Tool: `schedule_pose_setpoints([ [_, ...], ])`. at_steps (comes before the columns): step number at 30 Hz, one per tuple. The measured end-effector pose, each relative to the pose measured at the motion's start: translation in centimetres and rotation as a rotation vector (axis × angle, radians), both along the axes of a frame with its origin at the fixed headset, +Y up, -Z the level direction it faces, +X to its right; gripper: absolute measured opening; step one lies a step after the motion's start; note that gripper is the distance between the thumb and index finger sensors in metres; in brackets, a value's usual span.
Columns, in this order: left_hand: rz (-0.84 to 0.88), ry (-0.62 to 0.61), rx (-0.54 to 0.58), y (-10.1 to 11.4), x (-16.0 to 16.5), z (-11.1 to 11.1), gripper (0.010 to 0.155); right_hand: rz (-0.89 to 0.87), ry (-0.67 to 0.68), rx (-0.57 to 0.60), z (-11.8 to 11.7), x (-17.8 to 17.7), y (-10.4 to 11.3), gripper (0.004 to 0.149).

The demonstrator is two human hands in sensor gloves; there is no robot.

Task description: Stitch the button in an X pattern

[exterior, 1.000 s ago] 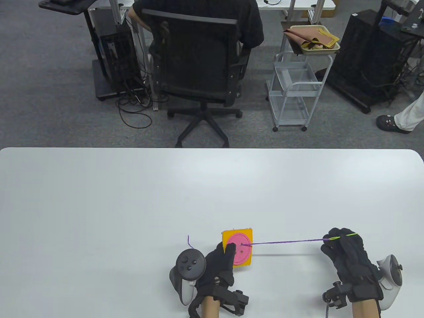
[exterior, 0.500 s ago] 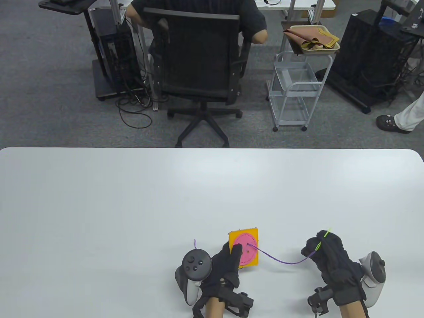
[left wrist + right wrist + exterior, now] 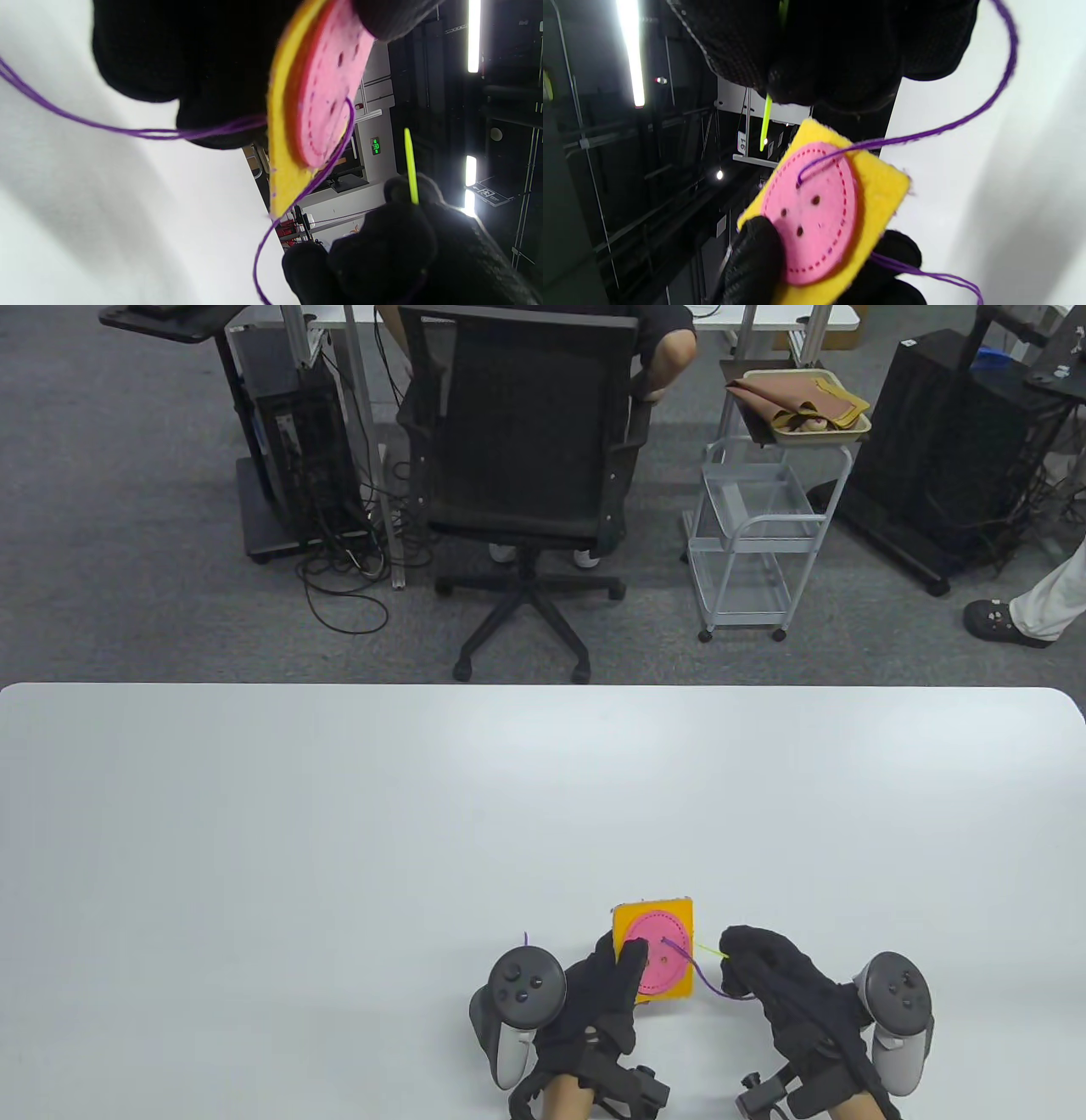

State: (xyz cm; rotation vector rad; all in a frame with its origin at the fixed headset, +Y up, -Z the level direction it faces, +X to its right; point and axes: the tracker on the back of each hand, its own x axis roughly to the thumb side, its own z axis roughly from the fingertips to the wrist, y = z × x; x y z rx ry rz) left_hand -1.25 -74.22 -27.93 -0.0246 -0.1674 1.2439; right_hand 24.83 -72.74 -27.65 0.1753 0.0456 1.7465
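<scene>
Only two markings can be made out: the number "91" on a small white tag (image 3: 742,143) seen in the dark background of the right wrist view, while green lit digits on a grey panel (image 3: 375,145) stay too blurred to be read.

Office chair (image 3: 526,458); wire cart (image 3: 751,534)

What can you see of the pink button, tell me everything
The pink button is a flat round felt-looking disc with a dashed stitched rim and four small holes near its middle. It lies on a yellow felt square, which the left hand holds up off the table, thumb pressing the button's edge. Purple thread comes out of one hole.
</scene>
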Motion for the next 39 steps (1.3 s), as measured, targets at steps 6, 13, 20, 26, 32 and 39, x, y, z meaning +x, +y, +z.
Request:
schedule_pose_setpoints([
  [6,-0.015,-0.009,0.011,0.1,0.4,0.1,0.054,0.149,0.037,0.076,0.6,-1.2,0.6,0.035],
  [13,-0.015,-0.017,0.015,0.1,0.6,0.2,0.054,0.275,0.026,0.122,1.1,-2.3,0.6,0.036],
  [20,0.031,-0.070,-0.027,-0.1,1.1,0.2,0.056,0.332,0.013,0.143,1.3,-2.7,0.6,0.038],
  [26,0.022,-0.118,-0.053,-0.2,1.9,0.3,0.056,0.392,-0.009,0.148,1.4,-2.6,0.6,0.039],
  [32,0.102,-0.224,-0.146,-0.7,3.2,0.4,0.056,0.475,-0.041,0.169,1.6,-2.8,0.6,0.040],
  [39,0.131,-0.268,-0.168,-0.9,4.0,0.5,0.059,0.524,-0.096,0.185,1.7,-2.9,0.5,0.041],
])
